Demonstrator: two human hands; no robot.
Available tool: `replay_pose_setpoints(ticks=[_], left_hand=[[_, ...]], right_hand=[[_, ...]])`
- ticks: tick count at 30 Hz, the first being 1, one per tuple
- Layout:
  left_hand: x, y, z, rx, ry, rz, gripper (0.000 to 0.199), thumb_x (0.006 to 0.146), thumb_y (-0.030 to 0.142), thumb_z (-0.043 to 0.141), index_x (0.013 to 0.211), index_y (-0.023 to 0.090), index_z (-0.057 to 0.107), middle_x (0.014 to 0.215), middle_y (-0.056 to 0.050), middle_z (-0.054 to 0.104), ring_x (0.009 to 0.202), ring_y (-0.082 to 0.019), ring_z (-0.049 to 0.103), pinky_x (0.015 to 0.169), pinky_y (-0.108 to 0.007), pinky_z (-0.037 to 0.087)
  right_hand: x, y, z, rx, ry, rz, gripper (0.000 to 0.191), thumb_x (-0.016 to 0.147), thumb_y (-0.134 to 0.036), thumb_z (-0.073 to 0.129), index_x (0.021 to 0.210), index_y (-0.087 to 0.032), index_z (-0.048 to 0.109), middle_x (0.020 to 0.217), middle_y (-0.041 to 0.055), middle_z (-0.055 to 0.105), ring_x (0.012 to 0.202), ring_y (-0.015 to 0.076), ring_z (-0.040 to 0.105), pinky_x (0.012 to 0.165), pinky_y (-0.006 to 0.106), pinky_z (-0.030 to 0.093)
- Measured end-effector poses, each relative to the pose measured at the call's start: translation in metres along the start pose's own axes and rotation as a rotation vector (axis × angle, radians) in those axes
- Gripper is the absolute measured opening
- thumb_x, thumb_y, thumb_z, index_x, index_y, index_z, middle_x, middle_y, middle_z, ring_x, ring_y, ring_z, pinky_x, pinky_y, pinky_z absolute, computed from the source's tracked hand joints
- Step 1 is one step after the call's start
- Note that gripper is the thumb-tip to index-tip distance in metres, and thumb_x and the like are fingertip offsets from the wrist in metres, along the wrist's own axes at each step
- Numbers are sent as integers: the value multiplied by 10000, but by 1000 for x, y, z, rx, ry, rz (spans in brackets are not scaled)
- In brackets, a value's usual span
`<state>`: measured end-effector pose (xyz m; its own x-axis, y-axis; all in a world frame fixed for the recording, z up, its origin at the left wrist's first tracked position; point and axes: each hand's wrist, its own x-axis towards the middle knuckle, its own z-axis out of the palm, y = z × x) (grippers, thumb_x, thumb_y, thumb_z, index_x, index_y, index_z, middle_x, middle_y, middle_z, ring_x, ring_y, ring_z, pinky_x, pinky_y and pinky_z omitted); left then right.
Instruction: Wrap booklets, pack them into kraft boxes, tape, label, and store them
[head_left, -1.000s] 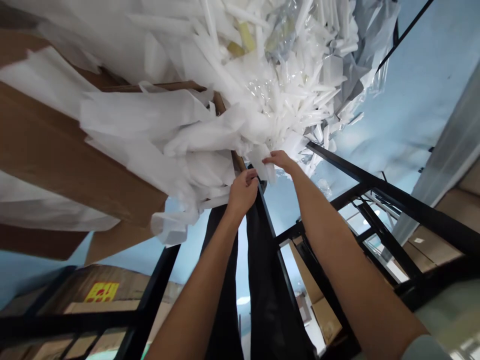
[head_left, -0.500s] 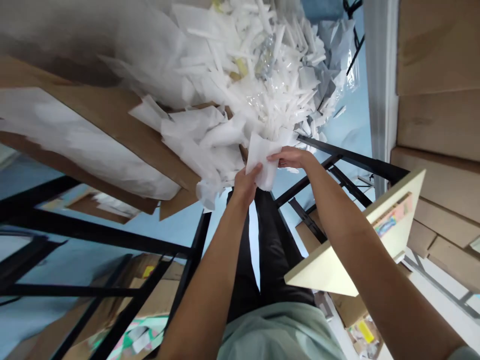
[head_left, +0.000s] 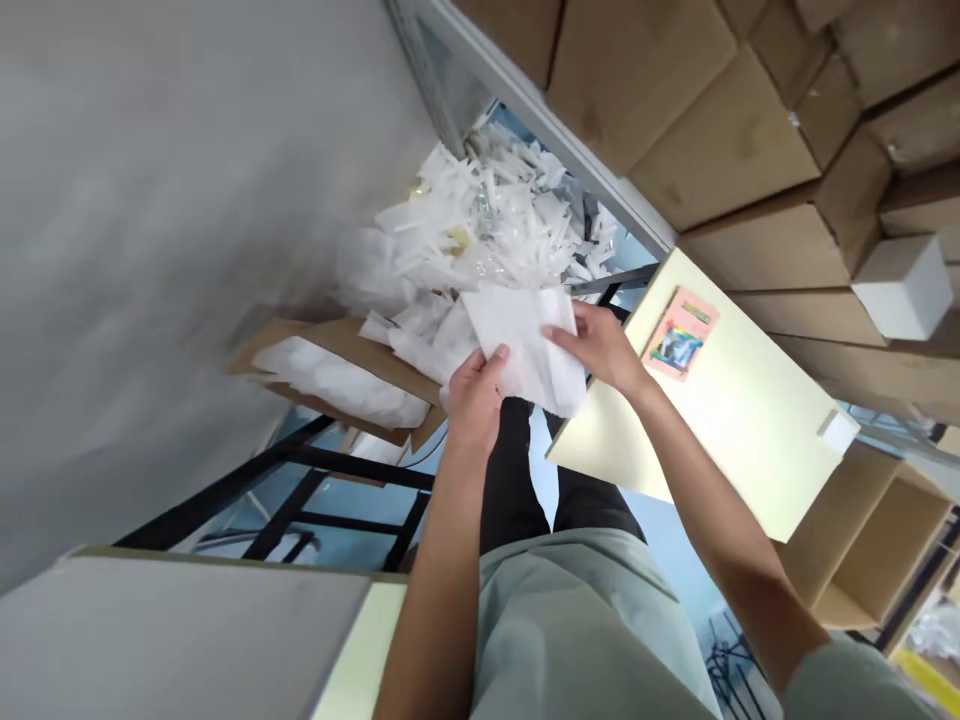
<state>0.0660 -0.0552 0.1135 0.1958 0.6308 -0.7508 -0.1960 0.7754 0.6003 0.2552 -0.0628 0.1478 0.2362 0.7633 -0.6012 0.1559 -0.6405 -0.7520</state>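
Observation:
A white foam sheet hangs in front of my body, held from both sides. My left hand pinches its lower left edge with the thumb on top. My right hand grips the right edge, thumb over the face of the sheet. Just behind it lie more white sheets at an open cardboard box. Beyond them rises a large heap of white scraps, with clear plastic among them.
To the right a pale yellow board bears a pink card and a small white box. Cardboard boxes are stacked at the upper right. Black metal frames and a grey-topped surface stand at the left.
The view has turned to the right, and more of the yellow board shows. The sheet is spread wider between my hands, which are further apart. Both hands still hold it.

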Motion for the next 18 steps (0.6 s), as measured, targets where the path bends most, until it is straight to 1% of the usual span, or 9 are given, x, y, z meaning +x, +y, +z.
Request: replay_pose_setpoints(ticks=[2,4,6,8,11,13,14,16,18], left_hand=[[-31,2,22,158,-49,13,471,823,557,866,1096,184,773,1111,-106,841,1131,-318,785,959,-403,642],[-57,-9,46,347,-104,27,417,856,546,840,1060,188,776,1064,-86,838,1049,-296,784,906,-378,630],[-76,-32,71,516,-191,62,351,890,530,802,997,198,767,1018,-67,828,976,-268,769,852,-348,607],[-88,-63,97,668,-282,89,313,920,521,757,917,209,742,937,-50,806,903,-242,746,812,-330,577],[-98,-117,138,895,-338,117,303,939,515,707,857,224,721,812,-33,754,799,-222,704,765,-327,535],[-103,-149,163,1032,-331,155,289,938,510,706,851,235,721,759,-26,723,757,-221,679,748,-333,516],[-105,-162,175,1088,-314,184,281,936,505,711,841,240,717,745,-25,713,748,-223,669,745,-337,511],[-114,-181,194,1155,-274,235,263,941,482,712,829,245,710,746,-24,710,749,-225,664,748,-341,512],[-126,-192,210,1151,-245,261,248,959,468,704,865,239,721,785,-27,731,771,-225,683,760,-342,530]], right_hand=[[-55,5,-26,77,110,-22,311,917,-537,804,1048,-255,785,1046,41,822,1064,300,784,901,409,658],[-104,26,-50,154,217,16,359,917,-584,790,1066,-258,775,1033,52,826,1001,294,788,856,413,659],[-144,60,-73,207,330,102,395,893,-618,796,1047,-255,760,990,47,819,934,276,782,802,390,648],[-177,101,-96,224,437,191,379,885,-613,789,995,-253,739,937,32,799,880,252,765,760,361,628],[-213,163,-133,141,567,298,276,923,-522,752,913,-252,692,849,13,749,806,219,727,728,338,600],[-230,195,-157,58,659,333,206,943,-452,741,961,-254,688,863,17,740,813,216,717,748,348,607],[-237,207,-167,20,717,330,196,952,-427,739,1033,-254,698,928,36,756,864,227,728,785,367,622],[-249,223,-180,-32,831,289,281,984,-401,715,1226,-259,695,1148,97,773,1045,266,745,902,430,645],[-261,226,-184,1,857,243,333,1027,-408,669,1332,-274,678,1304,131,750,1169,287,738,991,479,645]])
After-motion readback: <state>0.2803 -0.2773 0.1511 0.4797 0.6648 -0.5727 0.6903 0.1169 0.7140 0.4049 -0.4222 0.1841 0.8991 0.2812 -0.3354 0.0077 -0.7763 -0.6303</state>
